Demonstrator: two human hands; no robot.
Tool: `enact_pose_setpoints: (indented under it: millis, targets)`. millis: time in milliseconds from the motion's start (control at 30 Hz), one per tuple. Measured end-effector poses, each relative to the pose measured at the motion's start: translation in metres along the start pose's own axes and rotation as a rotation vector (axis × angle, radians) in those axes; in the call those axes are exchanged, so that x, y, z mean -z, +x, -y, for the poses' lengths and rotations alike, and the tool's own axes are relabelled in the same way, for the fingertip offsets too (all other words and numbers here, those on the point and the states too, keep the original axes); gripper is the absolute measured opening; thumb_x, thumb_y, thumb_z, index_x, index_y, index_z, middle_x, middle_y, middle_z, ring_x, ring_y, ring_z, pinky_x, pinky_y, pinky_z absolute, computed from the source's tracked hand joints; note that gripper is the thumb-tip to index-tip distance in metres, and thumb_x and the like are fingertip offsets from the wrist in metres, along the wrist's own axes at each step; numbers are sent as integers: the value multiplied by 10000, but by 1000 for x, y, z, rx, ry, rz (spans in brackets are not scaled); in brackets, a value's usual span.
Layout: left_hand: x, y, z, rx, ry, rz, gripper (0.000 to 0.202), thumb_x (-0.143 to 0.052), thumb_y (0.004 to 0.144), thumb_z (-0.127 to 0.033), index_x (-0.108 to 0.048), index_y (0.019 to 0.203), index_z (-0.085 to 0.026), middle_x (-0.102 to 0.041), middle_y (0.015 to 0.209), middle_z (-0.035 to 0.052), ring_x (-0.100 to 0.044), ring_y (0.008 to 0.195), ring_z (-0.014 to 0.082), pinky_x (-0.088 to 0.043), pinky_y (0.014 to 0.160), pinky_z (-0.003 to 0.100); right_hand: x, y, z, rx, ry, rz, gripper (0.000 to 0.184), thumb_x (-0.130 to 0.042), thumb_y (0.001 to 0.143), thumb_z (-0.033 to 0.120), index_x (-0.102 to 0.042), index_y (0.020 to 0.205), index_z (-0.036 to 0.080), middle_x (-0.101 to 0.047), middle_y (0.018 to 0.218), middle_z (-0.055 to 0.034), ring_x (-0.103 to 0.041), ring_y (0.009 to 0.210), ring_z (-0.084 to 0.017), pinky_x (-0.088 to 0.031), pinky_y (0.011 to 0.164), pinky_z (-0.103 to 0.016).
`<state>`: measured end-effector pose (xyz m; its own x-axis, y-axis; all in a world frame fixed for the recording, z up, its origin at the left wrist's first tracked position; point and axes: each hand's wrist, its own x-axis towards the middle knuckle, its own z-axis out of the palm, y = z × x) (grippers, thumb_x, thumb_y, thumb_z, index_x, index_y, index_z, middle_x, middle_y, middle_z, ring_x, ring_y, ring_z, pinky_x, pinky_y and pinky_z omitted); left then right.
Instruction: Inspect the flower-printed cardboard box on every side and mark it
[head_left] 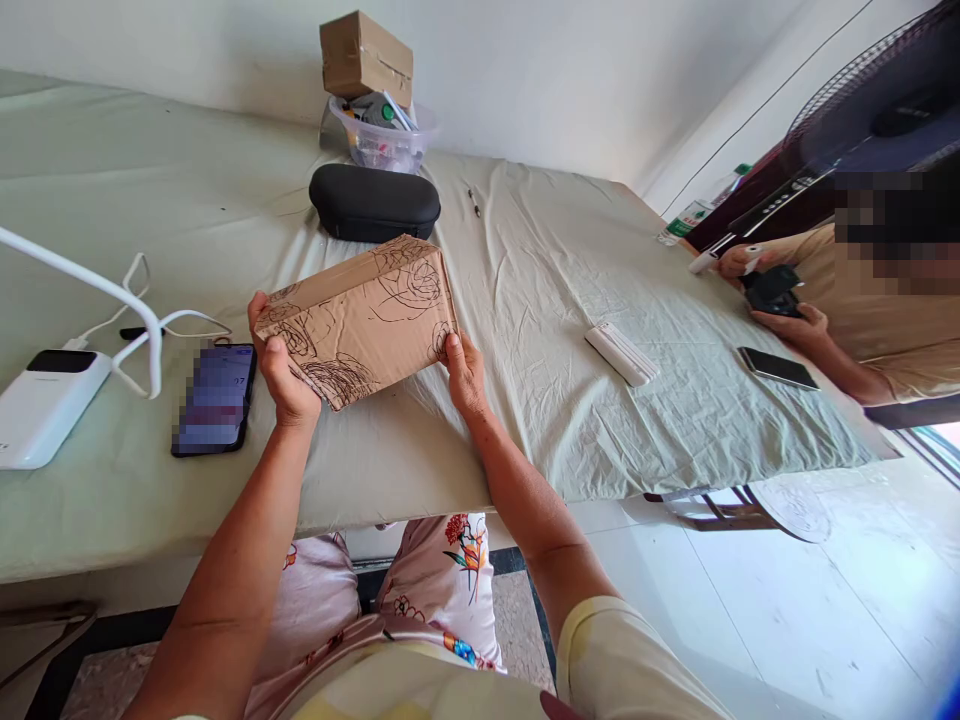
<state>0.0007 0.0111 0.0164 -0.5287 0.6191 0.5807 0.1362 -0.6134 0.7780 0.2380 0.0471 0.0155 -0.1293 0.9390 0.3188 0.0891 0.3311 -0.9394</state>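
On a table covered by a creased pale green sheet (570,420), a patterned cardboard box (356,322) sits tilted between the person's hands, above the sheet near its front edge. The left hand (285,372) grips one end, with the fingers wrapped around it; the right hand (466,375) presses the other end, with the fingers close together. Beyond the box lie a black glasses case (373,203) and a pen (474,203). To the left are a phone (216,398) and a white power bank (49,410). Across the table, a co-worker's hands (772,300) hold a small black object (772,290).
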Motion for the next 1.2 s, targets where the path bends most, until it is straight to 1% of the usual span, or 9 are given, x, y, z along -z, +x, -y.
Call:
enact_pose_setpoints:
  millis: [133, 200, 300, 400, 467, 633, 733, 967, 1200]
  targets:
    - [4, -2, 5, 34, 74, 12, 759, -380, 1011, -744, -374, 1646, -327, -401, 1726, 83, -408, 1610, 258, -396, 1306, 419, -5, 1, -5, -70, 79, -51, 738, -435, 928, 887, -649, 1189, 231, -679, 979, -74, -664, 903, -190, -658, 802, -327]
    - [4, -3, 2, 40, 199, -28, 775, -405, 1008, -762, -430, 1614, -280, -426, 1706, 118, -425, 1596, 254, -386, 1304, 394, -7, 1, -6, -88, 107, -73, 750, -458, 909, 899, -650, 1186, 229, -673, 980, -72, -662, 901, -187, -665, 800, -328]
    - [2, -6, -3, 62, 305, -124, 824, -480, 956, -814, -540, 1454, -159, -619, 1472, 199, -609, 1392, 278, -464, 1221, 420, -9, 1, -6, -110, 155, -99, 762, -500, 889, 899, -652, 1205, 223, -676, 1013, -75, -669, 928, -190, -678, 816, -344]
    - [0, -8, -3, 91, 371, -168, 776, -528, 915, -842, -572, 1270, -153, -713, 1155, 127, -707, 1108, 241, -549, 1083, 425, -9, 1, -6, -140, 186, -93, 751, -497, 897, 887, -645, 1207, 219, -678, 1044, -76, -678, 954, -188, -686, 846, -356]
    - [-1, -10, -1, 95, 390, -131, 724, -555, 914, -822, -566, 1236, -173, -712, 1109, 100, -712, 1064, 226, -566, 1047, 411, -8, 2, -8, -165, 204, -101, 744, -510, 887, 887, -643, 1187, 219, -674, 1058, -74, -681, 956, -183, -687, 857, -358]
    - [-3, -13, 1, 116, 366, 92, 730, -649, 911, -738, -560, 1384, -189, -703, 1336, 161, -704, 1218, 258, -542, 1125, 409, -4, 4, -13, -208, 178, -124, 695, -500, 893, 879, -642, 1066, 221, -674, 1023, -72, -692, 968, -190, -672, 830, -348]
    - [-2, -11, -1, 167, 314, 196, 774, -688, 905, -702, -541, 1486, -212, -667, 1457, 162, -666, 1329, 274, -500, 1196, 414, -2, 4, -10, -196, 151, -117, 662, -498, 911, 854, -649, 1073, 230, -685, 1021, -69, -697, 990, -199, -655, 823, -338]
    - [-3, -9, 0, 256, 130, 214, 928, -788, 842, -669, -435, 1603, -272, -521, 1642, 134, -507, 1535, 292, -373, 1316, 430, -3, 1, 1, -198, 152, -95, 665, -584, 852, 863, -692, 1077, 246, -710, 1076, -71, -696, 1012, -218, -638, 825, -348]
    - [-1, -9, 5, 170, 166, 245, 1114, -872, 782, -523, -247, 1675, -296, -376, 1737, 132, -381, 1621, 307, -299, 1353, 453, -2, 2, 5, -185, 136, -89, 643, -608, 832, 862, -673, 1001, 244, -674, 975, -38, -681, 925, -185, -614, 755, -302]
